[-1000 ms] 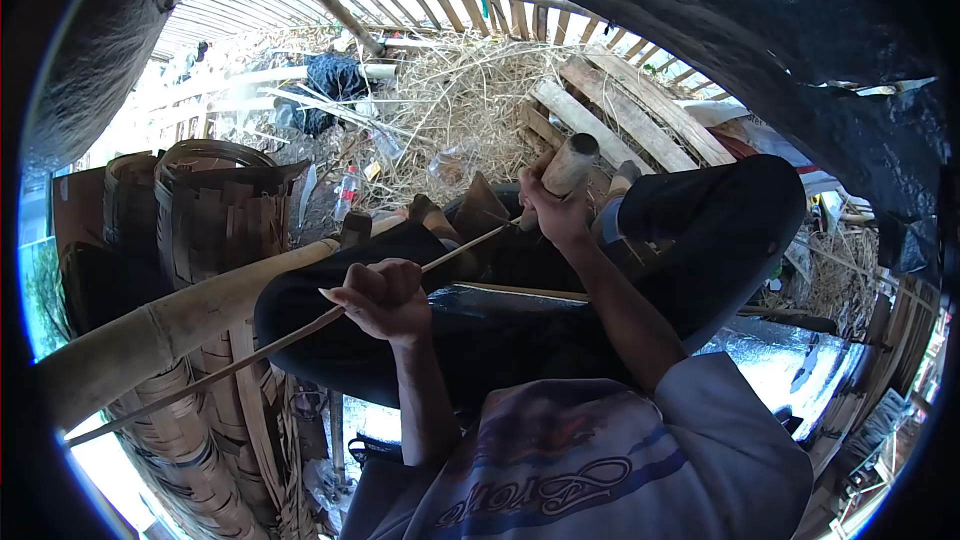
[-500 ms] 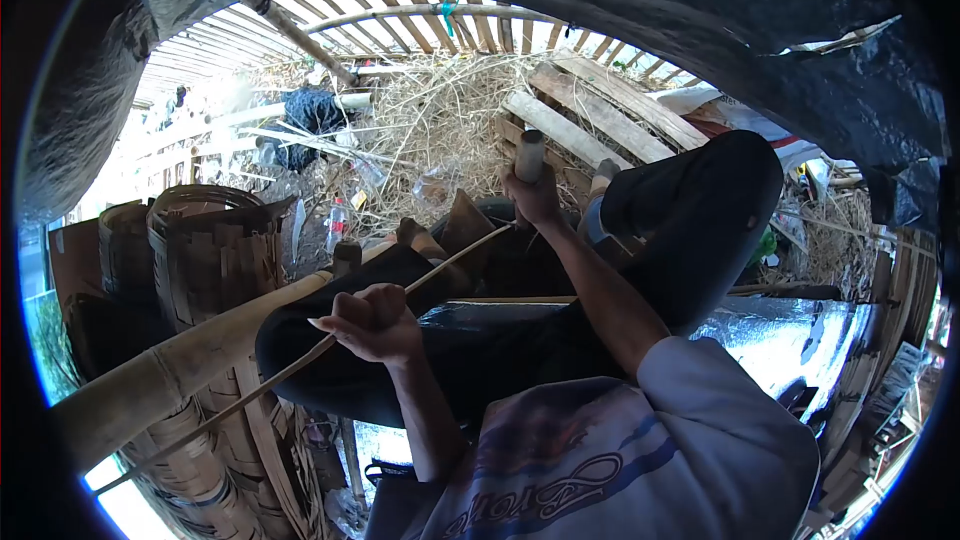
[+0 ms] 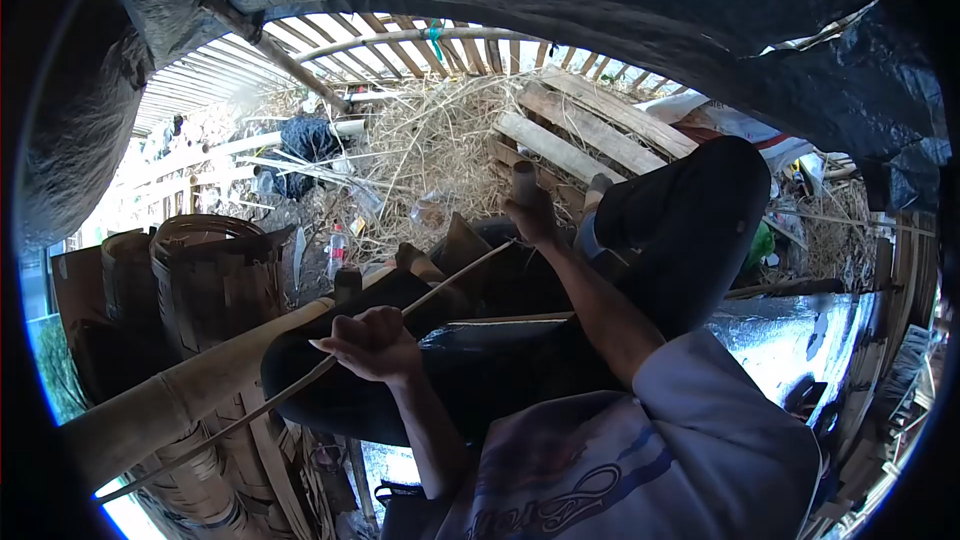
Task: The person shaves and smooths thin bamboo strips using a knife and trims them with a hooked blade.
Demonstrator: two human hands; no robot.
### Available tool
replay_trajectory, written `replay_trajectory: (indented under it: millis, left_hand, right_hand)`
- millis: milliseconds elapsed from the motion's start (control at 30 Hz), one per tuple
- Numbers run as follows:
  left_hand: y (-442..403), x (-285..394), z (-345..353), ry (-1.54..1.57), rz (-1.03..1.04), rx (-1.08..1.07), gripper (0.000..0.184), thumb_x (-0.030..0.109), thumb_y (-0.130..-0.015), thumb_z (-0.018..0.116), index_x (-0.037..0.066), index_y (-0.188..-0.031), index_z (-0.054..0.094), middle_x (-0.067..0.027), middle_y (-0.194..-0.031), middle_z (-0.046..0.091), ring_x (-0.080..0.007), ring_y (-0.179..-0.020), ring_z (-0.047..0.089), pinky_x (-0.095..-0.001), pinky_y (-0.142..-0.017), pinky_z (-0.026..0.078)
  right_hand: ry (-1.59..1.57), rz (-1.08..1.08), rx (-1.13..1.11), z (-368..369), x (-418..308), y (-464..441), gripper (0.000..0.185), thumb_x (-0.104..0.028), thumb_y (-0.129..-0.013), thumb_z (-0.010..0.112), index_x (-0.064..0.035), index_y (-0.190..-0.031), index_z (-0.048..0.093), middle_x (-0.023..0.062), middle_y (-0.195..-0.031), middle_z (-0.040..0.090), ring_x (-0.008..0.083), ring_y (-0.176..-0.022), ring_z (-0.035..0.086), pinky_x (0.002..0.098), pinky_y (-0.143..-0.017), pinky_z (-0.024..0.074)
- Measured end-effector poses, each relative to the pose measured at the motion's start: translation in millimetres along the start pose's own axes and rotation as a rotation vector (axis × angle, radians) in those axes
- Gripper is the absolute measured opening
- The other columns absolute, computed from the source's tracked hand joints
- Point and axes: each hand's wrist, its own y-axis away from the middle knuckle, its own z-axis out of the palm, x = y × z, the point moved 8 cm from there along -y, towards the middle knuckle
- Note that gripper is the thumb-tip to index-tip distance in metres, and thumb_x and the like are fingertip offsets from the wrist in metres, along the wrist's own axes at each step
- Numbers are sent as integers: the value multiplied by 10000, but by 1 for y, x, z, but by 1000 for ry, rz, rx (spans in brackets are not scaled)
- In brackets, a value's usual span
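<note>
My left hand [image 3: 370, 345] is closed in a fist around a long thin bamboo strip [image 3: 460, 277]. The strip slants from the lower left, over my bent leg, up to just below my right hand. My right hand [image 3: 530, 218] is wrapped around the thick wooden handle [image 3: 524, 182] of a tool, its butt pointing away from me. The tool's working end is hidden below the fist, in shadow. Close to that fist is the strip's far end; I cannot tell whether it touches the tool.
A thick bamboo pole [image 3: 170, 390] runs along my left, beside rolled woven bamboo [image 3: 220, 265]. Ahead lie straw [image 3: 430, 135], wooden planks [image 3: 590, 130] and a plastic bottle [image 3: 336, 248]. A dark tarp [image 3: 600, 0] hangs overhead, before a slatted bamboo fence [image 3: 400, 55].
The view has tilted up slightly, so the whole scene sits a little lower. Both hands keep their grips, with little visible movement of the strip or handle.
</note>
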Motion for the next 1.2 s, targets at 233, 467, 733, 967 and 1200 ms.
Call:
replay_trajectory:
  millis: [233, 467, 733, 967, 1200]
  left_hand:
    - [0, -1, -3, -19, -13, 42, 501, 501, -968, 281, 170, -598, 217, 68, -453, 115, -39, -375, 85, -239, -365, 69]
    - [-1, 0, -3, -65, 2, 73, 498, 495, -968, 292, 171, -598, 216, 67, -457, 116, -38, -378, 84, -234, -368, 73]
    - [-5, -4, -6, -35, -8, 91, 496, 496, -966, 299, 170, -603, 215, 68, -462, 117, -39, -383, 80, -234, -369, 74]
    - [-6, -4, 8, 4, 1, 9, 483, 473, -973, 302, 164, -610, 226, 69, -464, 122, -30, -389, 82, -232, -368, 75]
    - [-8, -1, 4, -70, 35, 43, 481, 471, -971, 314, 164, -611, 227, 68, -458, 135, -33, -395, 73, -239, -373, 65]
  right_hand:
    - [-500, 85, 54, 2, -5, -1, 183, -169, -760, 647, -40, -693, 536, 51, -564, 543, 137, -520, 541, 305, -492, 423]
    - [260, -88, 85, -4, 25, 3, 302, -266, -698, 676, -7, -658, 525, 84, -604, 571, 212, -504, 541, 398, -514, 409]
    - [-564, 156, 72, -15, -70, 4, 181, -109, -769, 666, -61, -674, 521, 31, -596, 526, 94, -486, 486, 275, -474, 392]
    - [-1000, 35, -136, -20, -164, 36, 155, -13, -821, 622, -63, -823, 475, 20, -646, 493, 91, -520, 465, 270, -492, 392]
    - [-603, -101, 61, -7, -84, 32, 207, 62, -804, 603, -69, -798, 442, 7, -629, 474, 84, -519, 484, 242, -469, 404]
